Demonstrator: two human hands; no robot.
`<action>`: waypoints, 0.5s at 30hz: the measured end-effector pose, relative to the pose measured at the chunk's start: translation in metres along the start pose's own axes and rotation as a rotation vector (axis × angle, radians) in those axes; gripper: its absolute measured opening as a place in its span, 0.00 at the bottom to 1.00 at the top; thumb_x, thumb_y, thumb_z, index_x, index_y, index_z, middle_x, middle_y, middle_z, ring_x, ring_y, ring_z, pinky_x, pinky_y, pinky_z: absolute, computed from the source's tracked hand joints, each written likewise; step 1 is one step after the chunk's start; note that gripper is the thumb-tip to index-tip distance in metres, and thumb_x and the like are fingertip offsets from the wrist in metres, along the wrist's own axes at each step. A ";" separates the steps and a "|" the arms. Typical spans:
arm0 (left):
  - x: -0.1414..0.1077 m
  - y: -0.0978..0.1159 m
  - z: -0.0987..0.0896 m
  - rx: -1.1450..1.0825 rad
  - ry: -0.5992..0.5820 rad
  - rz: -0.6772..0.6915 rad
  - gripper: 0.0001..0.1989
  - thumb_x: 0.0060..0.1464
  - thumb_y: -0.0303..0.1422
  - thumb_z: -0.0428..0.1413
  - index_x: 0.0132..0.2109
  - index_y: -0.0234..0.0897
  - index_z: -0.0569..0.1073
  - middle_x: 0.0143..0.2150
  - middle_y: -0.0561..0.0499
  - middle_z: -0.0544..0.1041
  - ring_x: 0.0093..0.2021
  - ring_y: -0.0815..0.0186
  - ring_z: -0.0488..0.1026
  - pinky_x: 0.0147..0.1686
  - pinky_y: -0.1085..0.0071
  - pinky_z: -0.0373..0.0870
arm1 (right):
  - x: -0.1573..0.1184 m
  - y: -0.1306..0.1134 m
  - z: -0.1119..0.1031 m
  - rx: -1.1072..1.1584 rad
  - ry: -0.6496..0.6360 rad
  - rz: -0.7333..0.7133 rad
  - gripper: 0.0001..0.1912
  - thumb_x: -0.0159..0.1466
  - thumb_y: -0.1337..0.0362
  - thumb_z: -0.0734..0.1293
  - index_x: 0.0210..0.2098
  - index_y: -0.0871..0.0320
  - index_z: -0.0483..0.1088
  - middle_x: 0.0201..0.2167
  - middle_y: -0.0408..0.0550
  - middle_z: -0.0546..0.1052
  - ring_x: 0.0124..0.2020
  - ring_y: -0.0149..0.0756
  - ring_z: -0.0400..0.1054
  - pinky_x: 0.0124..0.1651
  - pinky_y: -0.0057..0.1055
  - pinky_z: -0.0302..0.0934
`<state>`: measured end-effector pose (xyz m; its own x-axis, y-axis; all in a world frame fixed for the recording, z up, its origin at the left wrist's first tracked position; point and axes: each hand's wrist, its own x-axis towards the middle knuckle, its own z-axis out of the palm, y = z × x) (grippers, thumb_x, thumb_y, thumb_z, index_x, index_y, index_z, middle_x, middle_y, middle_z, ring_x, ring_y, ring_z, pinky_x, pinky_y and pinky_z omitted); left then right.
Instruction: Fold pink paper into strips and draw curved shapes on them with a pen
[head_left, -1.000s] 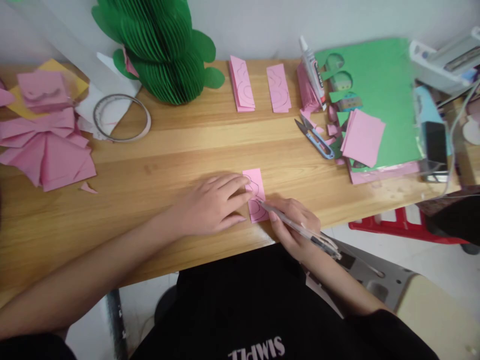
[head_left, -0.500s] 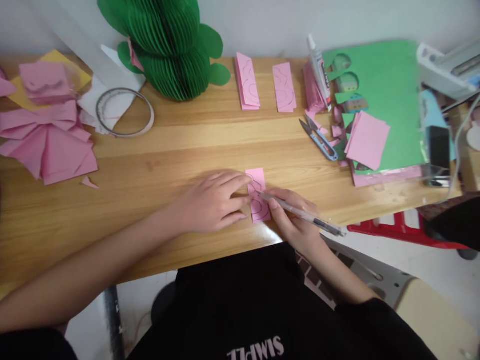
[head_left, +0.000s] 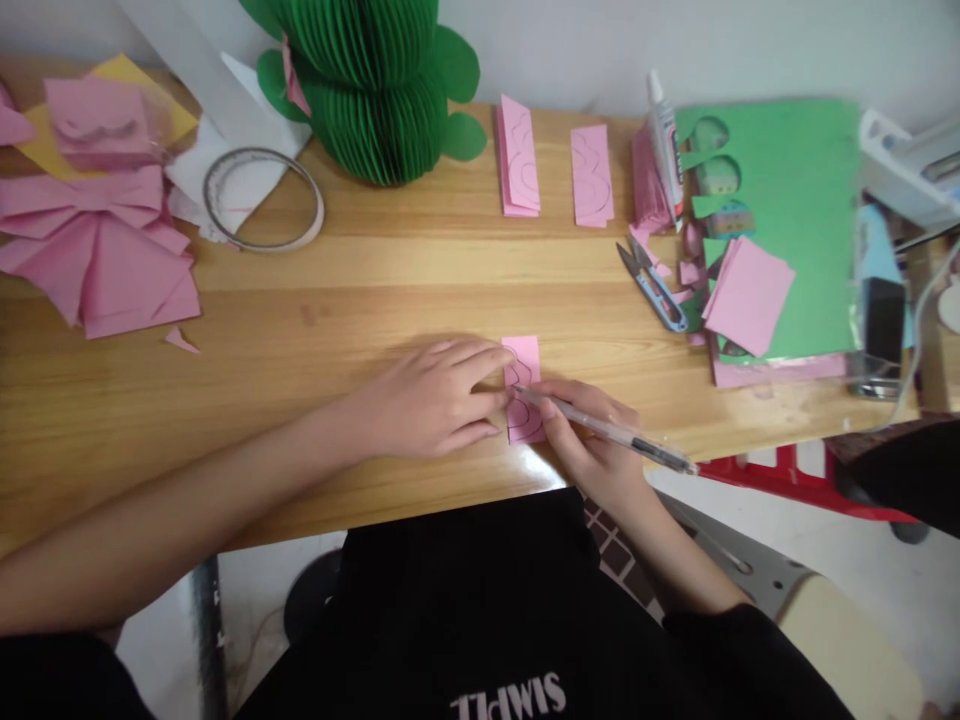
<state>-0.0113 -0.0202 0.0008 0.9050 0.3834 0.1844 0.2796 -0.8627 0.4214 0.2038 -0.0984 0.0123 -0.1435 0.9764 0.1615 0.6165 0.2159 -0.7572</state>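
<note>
A small pink paper strip [head_left: 530, 365] with a dark curvy outline drawn on it lies near the table's front edge. My left hand [head_left: 442, 400] lies flat with fingers stretched, the fingertips resting on the strip's left side. In my right hand [head_left: 596, 435] is a clear pen [head_left: 622, 434], its tip touching the strip near the drawn line. Farther back, a folded pink paper [head_left: 517, 165] and a second pink piece [head_left: 592, 175] carry similar outlines.
Thread snips [head_left: 652, 288], a glue tube [head_left: 665, 150], pink scraps, a stack of pink paper [head_left: 750, 295] and green sheets [head_left: 814, 200] lie at the right. A tape roll [head_left: 319, 220], pleated green paper [head_left: 390, 130] and a pink paper bow [head_left: 90, 190] are at the left.
The camera view has shifted slightly, so the things at the back sit a little farther right. Both hands keep almost the same pose, with the pen tip still on the pink strip.
</note>
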 end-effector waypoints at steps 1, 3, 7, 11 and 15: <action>0.000 0.000 0.000 -0.007 0.002 -0.001 0.15 0.66 0.38 0.49 0.46 0.36 0.78 0.57 0.38 0.72 0.58 0.51 0.69 0.57 0.52 0.67 | 0.001 0.000 0.000 0.006 -0.006 -0.005 0.09 0.66 0.66 0.66 0.45 0.53 0.76 0.40 0.46 0.83 0.42 0.36 0.78 0.46 0.36 0.74; 0.000 0.000 -0.001 -0.016 0.005 -0.005 0.15 0.66 0.38 0.49 0.47 0.37 0.77 0.57 0.39 0.72 0.58 0.51 0.69 0.58 0.53 0.67 | 0.002 0.001 0.000 0.024 -0.024 0.000 0.09 0.66 0.66 0.66 0.45 0.53 0.76 0.40 0.45 0.83 0.44 0.37 0.78 0.48 0.37 0.73; 0.000 0.001 -0.001 0.006 0.017 -0.002 0.15 0.67 0.38 0.48 0.45 0.37 0.77 0.57 0.40 0.72 0.57 0.53 0.70 0.57 0.55 0.67 | 0.005 0.001 -0.002 0.071 -0.050 0.047 0.09 0.66 0.64 0.66 0.44 0.52 0.77 0.40 0.45 0.83 0.44 0.38 0.78 0.48 0.39 0.73; 0.000 0.001 -0.001 0.011 0.019 -0.002 0.16 0.68 0.38 0.46 0.44 0.37 0.77 0.56 0.40 0.72 0.56 0.53 0.70 0.57 0.55 0.68 | 0.006 0.002 -0.002 0.099 -0.053 0.068 0.08 0.66 0.65 0.67 0.43 0.53 0.78 0.41 0.46 0.83 0.44 0.37 0.78 0.49 0.39 0.72; 0.000 0.000 0.000 -0.001 0.007 -0.003 0.16 0.67 0.38 0.47 0.45 0.37 0.77 0.56 0.41 0.71 0.56 0.54 0.70 0.57 0.55 0.67 | 0.005 0.004 -0.001 0.110 -0.045 0.070 0.08 0.66 0.65 0.67 0.43 0.52 0.78 0.40 0.45 0.84 0.43 0.37 0.78 0.49 0.38 0.72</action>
<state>-0.0109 -0.0201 0.0013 0.9018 0.3882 0.1897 0.2816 -0.8611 0.4233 0.2064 -0.0925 0.0106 -0.1394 0.9871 0.0794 0.5380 0.1428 -0.8307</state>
